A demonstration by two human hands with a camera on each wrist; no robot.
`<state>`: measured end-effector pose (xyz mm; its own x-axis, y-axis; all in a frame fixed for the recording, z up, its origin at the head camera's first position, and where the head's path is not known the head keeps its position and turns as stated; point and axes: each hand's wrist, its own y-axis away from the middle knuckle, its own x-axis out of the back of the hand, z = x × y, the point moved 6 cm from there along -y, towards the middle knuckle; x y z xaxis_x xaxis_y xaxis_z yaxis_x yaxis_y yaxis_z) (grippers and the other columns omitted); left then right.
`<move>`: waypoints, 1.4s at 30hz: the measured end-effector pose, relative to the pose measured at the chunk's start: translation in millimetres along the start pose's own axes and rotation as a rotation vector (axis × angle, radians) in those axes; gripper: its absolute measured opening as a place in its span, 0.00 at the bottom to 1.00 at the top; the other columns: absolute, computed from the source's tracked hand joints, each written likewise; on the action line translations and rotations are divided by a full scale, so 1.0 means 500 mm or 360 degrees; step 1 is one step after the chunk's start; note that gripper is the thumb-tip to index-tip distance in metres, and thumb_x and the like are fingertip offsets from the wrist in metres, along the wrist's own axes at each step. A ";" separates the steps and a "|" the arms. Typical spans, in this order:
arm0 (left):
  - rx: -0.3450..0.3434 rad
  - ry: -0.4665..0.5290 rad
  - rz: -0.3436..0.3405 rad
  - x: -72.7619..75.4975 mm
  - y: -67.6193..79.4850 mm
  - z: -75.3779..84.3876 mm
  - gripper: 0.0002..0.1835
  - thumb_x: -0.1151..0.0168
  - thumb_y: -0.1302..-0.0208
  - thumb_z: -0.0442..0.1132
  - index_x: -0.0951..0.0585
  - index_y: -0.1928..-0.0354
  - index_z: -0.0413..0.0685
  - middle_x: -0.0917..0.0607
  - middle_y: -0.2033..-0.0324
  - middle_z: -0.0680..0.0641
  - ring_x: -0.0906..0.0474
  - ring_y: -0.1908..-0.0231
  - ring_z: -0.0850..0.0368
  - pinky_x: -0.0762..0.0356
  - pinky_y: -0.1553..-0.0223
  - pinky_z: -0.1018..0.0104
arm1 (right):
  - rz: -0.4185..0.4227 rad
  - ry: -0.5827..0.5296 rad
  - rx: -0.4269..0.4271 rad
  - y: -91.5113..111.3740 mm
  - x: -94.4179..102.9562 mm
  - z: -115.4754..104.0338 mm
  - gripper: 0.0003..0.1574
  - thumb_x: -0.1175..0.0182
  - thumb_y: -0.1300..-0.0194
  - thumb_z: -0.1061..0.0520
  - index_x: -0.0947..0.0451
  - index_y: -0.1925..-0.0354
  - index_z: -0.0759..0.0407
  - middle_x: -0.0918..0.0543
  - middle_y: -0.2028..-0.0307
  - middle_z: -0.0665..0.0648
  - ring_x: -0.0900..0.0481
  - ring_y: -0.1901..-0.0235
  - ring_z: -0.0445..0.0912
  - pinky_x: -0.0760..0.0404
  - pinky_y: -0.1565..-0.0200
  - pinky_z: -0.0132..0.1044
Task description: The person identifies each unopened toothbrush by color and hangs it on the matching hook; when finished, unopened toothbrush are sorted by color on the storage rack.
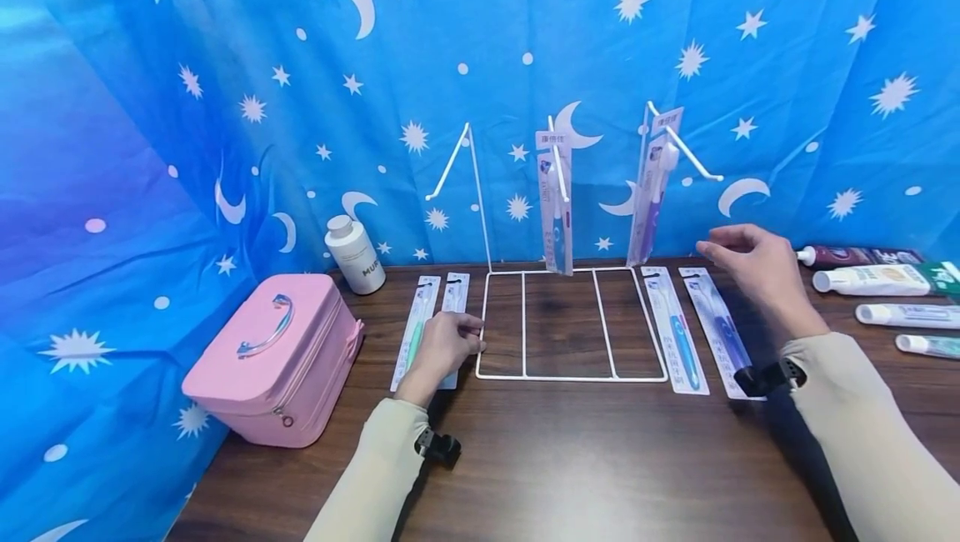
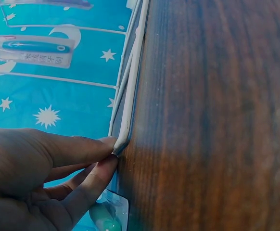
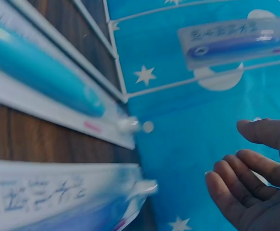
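Note:
Thumb and finger of my left hand [image 1: 446, 344] pinch the front left corner of a white wire display rack [image 2: 127, 115]. My right hand [image 1: 761, 271] is raised to the right of the rack, fingers loosely bent and holding nothing. A packaged blue toothbrush [image 1: 557, 229] hangs from the rack's middle prong, and a packaged purple toothbrush [image 1: 651, 213] from the right one. Beside my left hand lie a packaged green toothbrush [image 1: 415, 333] and another pack [image 1: 455, 290], partly hidden by that hand. Right of the rack lie a light blue toothbrush pack [image 1: 677, 333] and a dark blue one [image 1: 718, 321].
A pink case [image 1: 262, 342] with a handle stands at the left, a white bottle [image 1: 358, 258] behind it. Several toothpaste tubes [image 1: 870, 280] lie at the far right. A blue curtain [image 1: 465, 17] with stars and moons hangs behind the wooden table [image 1: 562, 459].

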<state>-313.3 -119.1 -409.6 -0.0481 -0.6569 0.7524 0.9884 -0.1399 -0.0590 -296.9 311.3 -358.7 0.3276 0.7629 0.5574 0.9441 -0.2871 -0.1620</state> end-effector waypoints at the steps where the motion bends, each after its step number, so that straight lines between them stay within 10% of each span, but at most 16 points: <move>1: 0.0006 -0.0008 0.0004 0.000 0.000 -0.001 0.14 0.27 0.49 0.31 0.13 0.58 0.45 0.16 0.76 0.54 0.23 0.74 0.62 0.27 0.69 0.67 | -0.0031 -0.0007 -0.0039 -0.003 -0.003 0.011 0.48 0.44 0.39 0.29 0.32 0.36 0.63 0.27 0.42 0.70 0.28 0.44 0.65 0.32 0.45 0.61; 21: -0.0027 -0.0040 0.0029 -0.003 -0.001 -0.006 0.14 0.26 0.50 0.33 0.13 0.59 0.46 0.16 0.76 0.55 0.23 0.74 0.64 0.27 0.70 0.68 | -0.0365 0.0194 -0.0342 -0.015 -0.034 0.128 0.49 0.42 0.37 0.32 0.33 0.39 0.71 0.32 0.43 0.75 0.32 0.48 0.66 0.32 0.50 0.61; 42: -0.0007 -0.0031 0.0041 -0.003 -0.003 -0.005 0.13 0.26 0.50 0.33 0.13 0.59 0.47 0.16 0.76 0.55 0.23 0.74 0.63 0.27 0.68 0.67 | -0.0383 0.0275 -0.0358 -0.019 -0.038 0.128 0.36 0.39 0.36 0.39 0.27 0.47 0.70 0.29 0.50 0.71 0.34 0.54 0.62 0.31 0.60 0.47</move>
<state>-315.1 -119.6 -412.1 -0.0198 -0.6457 0.7634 0.9886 -0.1265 -0.0813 -309.7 336.6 -419.6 0.0680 0.7207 0.6899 0.9554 -0.2463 0.1631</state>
